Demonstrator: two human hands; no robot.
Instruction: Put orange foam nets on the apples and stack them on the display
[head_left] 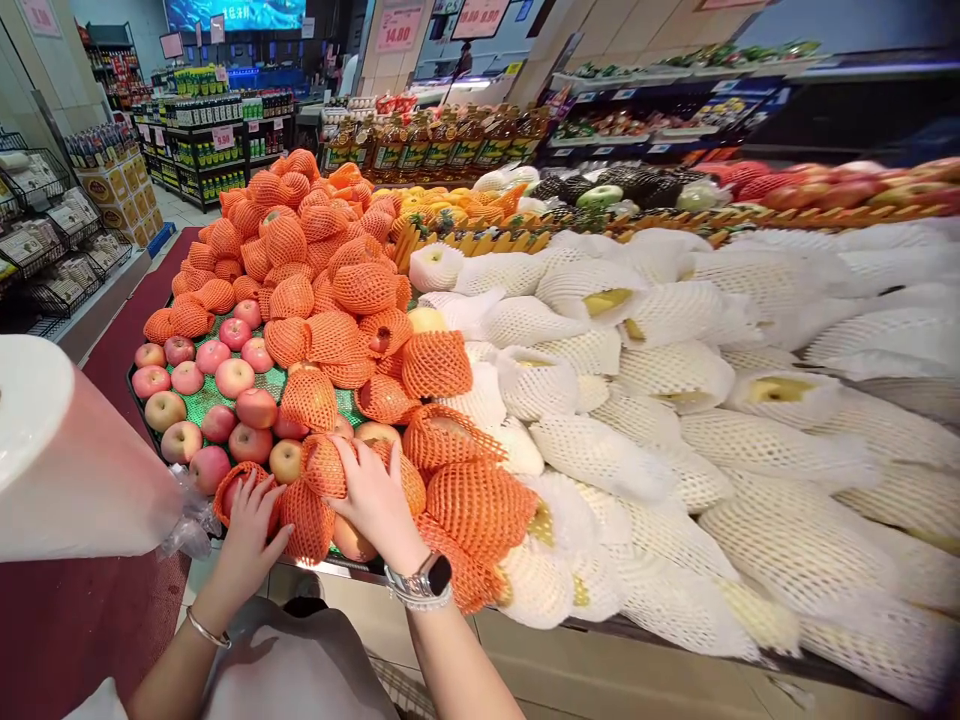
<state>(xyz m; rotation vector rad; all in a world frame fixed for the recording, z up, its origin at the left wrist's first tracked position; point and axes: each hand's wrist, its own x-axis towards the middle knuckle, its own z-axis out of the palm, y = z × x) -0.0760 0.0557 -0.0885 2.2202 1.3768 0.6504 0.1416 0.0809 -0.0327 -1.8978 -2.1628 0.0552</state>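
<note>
Head view: supermarket aisle; net-wrapped apples (300, 300) being displayed on tabletop (172, 455); left hand (251, 530) and right hand (375, 500) being rested, unclenched, on orange nets (311, 520).

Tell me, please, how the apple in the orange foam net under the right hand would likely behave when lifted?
The netted apple would probably grip well, since the orange mesh looks soft and textured. Its net sits loosely, so the round fruit might slip out. Resting among the bare apples, it could roll if nudged.

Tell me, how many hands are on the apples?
2. The left hand rests on a netted apple at the front edge. The right hand, with a watch, lies on netted apples beside it. No other hands show.
</note>
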